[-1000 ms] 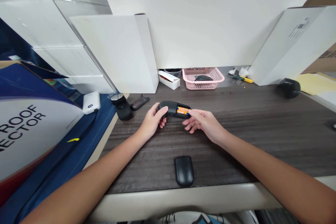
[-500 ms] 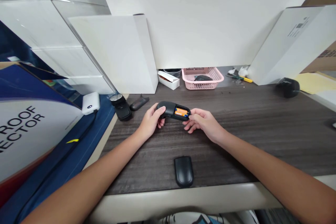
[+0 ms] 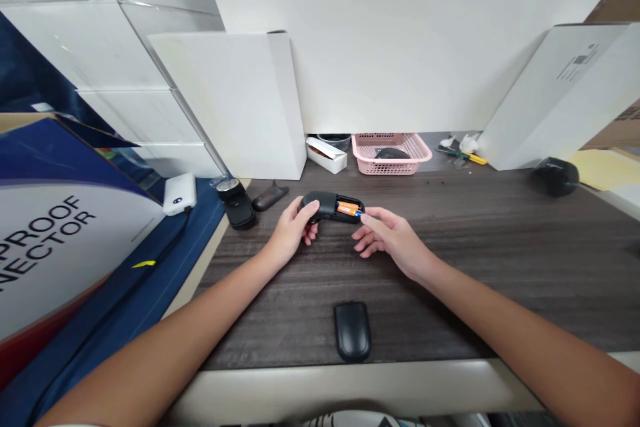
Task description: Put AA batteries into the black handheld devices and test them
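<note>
My left hand [image 3: 293, 227] is wrapped around the left end of a black wireless mouse [image 3: 323, 205], thumb on top, and holds it above the table. The mouse's battery bay faces up, with two orange-and-blue batteries in it. The nearer battery [image 3: 349, 210] is tilted, its blue right end raised by the bay's edge. At that end, my right hand [image 3: 387, 237] pinches with thumb and forefinger, the other fingers loosely curled below. A black rounded cover [image 3: 353, 331] lies on the table near the front edge.
Behind stand a pink basket [image 3: 393, 165] with a black mouse inside and a small white box [image 3: 327, 155]. A black lamp-like device [image 3: 236, 205] and a dark piece [image 3: 271, 196] lie left. A yellow-handled tool [image 3: 470, 157] and a black rounded object [image 3: 556, 177] are at right.
The nearer battery's right end has risen out of the bay, with my right thumb and forefinger at it. The camera view has shifted slightly; my left hand keeps its hold on the mouse.
</note>
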`<control>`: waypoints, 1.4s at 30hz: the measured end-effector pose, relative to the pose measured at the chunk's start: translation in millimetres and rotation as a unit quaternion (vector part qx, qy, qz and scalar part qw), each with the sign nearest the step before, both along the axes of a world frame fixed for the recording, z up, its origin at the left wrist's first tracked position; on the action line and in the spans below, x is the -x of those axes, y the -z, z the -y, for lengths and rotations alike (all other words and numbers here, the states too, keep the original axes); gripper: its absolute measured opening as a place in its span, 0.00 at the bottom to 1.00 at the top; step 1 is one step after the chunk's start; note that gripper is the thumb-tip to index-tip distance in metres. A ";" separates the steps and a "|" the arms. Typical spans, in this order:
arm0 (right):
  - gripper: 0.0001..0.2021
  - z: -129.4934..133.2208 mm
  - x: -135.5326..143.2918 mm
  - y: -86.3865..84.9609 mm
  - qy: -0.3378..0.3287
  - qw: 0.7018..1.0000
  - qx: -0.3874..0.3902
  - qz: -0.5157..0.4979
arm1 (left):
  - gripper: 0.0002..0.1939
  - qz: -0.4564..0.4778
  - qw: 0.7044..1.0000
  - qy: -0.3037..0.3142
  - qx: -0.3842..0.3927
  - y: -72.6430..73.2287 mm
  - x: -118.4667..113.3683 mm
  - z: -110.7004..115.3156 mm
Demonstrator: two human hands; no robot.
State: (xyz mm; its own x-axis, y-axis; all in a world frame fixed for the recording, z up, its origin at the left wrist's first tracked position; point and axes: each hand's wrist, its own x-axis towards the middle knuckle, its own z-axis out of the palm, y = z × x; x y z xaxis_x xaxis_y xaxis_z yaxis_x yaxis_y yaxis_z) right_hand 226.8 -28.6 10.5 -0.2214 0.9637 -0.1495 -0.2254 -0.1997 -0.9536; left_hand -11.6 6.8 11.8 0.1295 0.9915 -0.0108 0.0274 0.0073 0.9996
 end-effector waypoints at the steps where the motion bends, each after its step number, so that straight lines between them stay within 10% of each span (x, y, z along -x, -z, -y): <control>1: 0.27 0.2 -0.1 0.0 0.005 1.000 0.001 -0.004 | 0.29 -0.006 1.000 -0.003 -0.004 0.6 0.2 0.3; 12: 0.23 -8.4 -4.8 9.3 0.051 0.994 -0.046 0.087 | 0.33 -0.241 0.950 -0.087 -0.177 -9.1 5.7 13.7; 19: 0.11 -12.9 -17.4 12.8 0.065 0.888 -0.233 0.392 | 0.39 -0.304 0.934 -0.029 -0.184 -11.9 3.0 17.3; 27: 0.24 -10.0 -14.2 6.9 0.112 0.876 -0.264 0.387 | 0.43 -0.360 0.898 0.034 -0.250 -16.2 0.9 24.9; 42: 0.19 -8.5 -14.2 6.7 0.102 0.861 -0.286 0.407 | 0.41 -0.395 0.854 0.050 -0.335 -15.1 3.4 24.2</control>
State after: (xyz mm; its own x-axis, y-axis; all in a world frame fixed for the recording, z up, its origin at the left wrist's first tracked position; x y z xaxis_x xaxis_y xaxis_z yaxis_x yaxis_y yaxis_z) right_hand 241.0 -20.2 3.8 -0.0850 0.9377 0.3370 0.5898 0.3199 -0.7415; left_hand -14.9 -17.4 26.9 0.4283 0.7937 0.4319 0.6622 -0.6009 0.4476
